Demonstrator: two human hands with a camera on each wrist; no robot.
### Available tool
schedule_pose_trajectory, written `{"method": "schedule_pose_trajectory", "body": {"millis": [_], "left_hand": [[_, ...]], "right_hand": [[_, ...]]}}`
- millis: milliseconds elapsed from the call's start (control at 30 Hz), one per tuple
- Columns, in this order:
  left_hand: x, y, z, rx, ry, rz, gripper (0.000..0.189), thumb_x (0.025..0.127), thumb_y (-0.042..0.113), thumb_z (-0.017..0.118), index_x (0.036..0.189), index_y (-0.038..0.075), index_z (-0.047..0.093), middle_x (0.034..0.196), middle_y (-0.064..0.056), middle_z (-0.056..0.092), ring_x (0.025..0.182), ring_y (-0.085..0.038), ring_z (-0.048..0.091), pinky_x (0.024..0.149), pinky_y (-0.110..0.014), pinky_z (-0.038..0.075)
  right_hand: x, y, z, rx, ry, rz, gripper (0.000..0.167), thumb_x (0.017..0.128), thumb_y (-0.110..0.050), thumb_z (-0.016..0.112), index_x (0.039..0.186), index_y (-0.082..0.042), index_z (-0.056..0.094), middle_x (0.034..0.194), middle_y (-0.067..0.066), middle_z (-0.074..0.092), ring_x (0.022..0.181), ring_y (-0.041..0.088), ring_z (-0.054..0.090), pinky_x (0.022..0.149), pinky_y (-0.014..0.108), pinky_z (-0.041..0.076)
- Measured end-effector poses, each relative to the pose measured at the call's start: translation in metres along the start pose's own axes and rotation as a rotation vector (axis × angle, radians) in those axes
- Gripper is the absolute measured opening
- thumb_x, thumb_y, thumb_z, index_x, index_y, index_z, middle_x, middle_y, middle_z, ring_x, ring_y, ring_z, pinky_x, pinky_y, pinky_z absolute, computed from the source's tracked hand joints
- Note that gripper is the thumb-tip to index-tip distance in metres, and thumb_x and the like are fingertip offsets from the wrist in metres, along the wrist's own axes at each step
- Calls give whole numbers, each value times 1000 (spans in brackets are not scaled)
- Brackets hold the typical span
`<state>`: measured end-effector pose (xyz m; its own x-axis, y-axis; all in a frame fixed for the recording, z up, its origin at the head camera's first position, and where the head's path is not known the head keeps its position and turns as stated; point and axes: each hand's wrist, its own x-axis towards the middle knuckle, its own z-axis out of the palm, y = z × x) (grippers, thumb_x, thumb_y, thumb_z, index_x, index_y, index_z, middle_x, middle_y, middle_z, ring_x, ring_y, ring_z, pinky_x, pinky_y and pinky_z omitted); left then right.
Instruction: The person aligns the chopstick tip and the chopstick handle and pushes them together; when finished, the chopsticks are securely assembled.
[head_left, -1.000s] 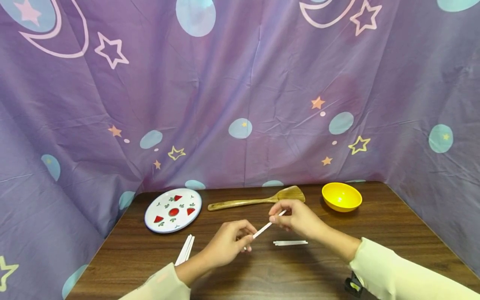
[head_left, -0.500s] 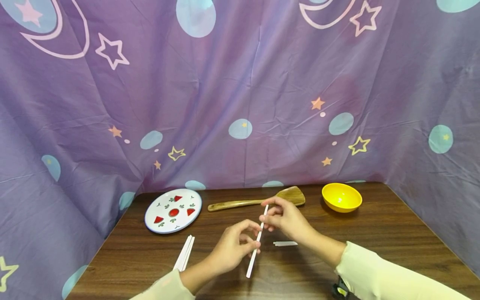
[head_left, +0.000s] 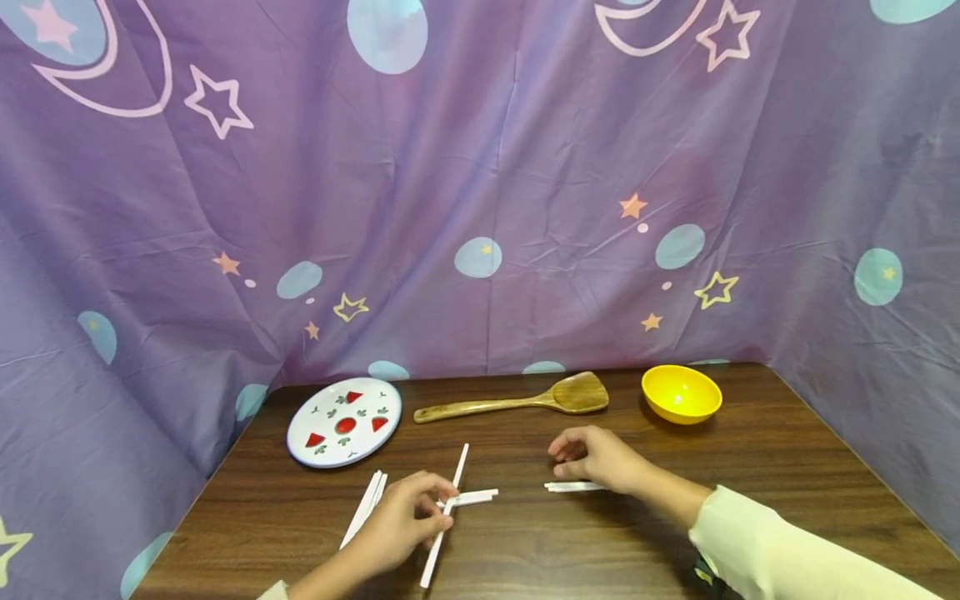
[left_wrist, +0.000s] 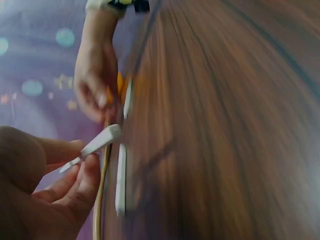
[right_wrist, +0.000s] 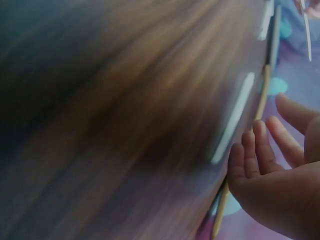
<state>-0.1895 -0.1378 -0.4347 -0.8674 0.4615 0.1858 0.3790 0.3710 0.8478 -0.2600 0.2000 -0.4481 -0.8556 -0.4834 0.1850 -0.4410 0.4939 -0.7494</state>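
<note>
In the head view my left hand (head_left: pixel 408 512) pinches one white chopstick (head_left: pixel 433 557) between thumb and fingers. The left wrist view shows its thick end (left_wrist: pixel 107 137) raised above the table. Beneath the held one, white chopsticks (head_left: pixel 477 497) lie crosswise on the table, partly covered. My right hand (head_left: pixel 600 460) hovers over another small group of white chopsticks (head_left: pixel 566 487) on the right. Its fingers are relaxed and grip nothing, as the right wrist view also shows with the hand (right_wrist: pixel 280 165) beside a lying chopstick (right_wrist: pixel 234 117). More white chopsticks (head_left: pixel 365 507) lie left, partly behind the left forearm.
A white plate (head_left: pixel 367 408) with watermelon pictures stands at the back left. Behind the hands lies a wooden spatula (head_left: pixel 480 407), and a yellow bowl (head_left: pixel 682 395) sits back right. A patterned purple cloth (head_left: pixel 420 208) hangs behind the brown table (head_left: pixel 757 433).
Both hands held the chopstick earlier. The right hand has let go and moved right, while the left hand has carried the chopstick left and nearer, uncovering the middle chopsticks.
</note>
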Motion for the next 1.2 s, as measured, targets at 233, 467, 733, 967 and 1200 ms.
{"method": "schedule_pose_trajectory", "body": {"millis": [233,467,733,967,1200], "left_hand": [[-28,-23,-35,124,8,-29,26,83,-9,78,106,-4,69,98,-10,62,61,0,55,47,-22,51],[-45,-32,-51,391,44,10,24,78,0,85,100,2,75,92,0,62,66,1,53,56,-22,48],[-52,-42,-58,535,68,13,26,75,8,88,99,9,78,93,5,63,79,-5,54,66,-24,47],[-56,-49,-61,603,123,-15,30,72,21,91,99,22,79,105,8,54,99,-17,52,82,-32,47],[-58,-55,-68,466,83,-7,32,74,21,91,103,15,80,108,2,53,98,-9,52,80,-25,49]], "right_hand": [[-7,8,-7,-9,-123,74,26,82,-14,85,105,-6,75,101,2,73,92,18,60,82,28,48],[-6,9,-8,35,-166,103,31,79,-13,87,106,-5,75,100,4,71,95,21,55,85,32,44],[-5,9,-9,40,-171,109,31,78,-12,88,106,-5,75,101,4,71,95,20,55,87,34,44],[-6,10,-10,39,-178,118,31,79,-12,88,107,-7,75,101,3,70,97,21,55,88,37,43],[-4,13,-10,30,-182,93,29,79,-11,87,105,-7,77,102,2,71,95,19,54,86,30,43]]}}
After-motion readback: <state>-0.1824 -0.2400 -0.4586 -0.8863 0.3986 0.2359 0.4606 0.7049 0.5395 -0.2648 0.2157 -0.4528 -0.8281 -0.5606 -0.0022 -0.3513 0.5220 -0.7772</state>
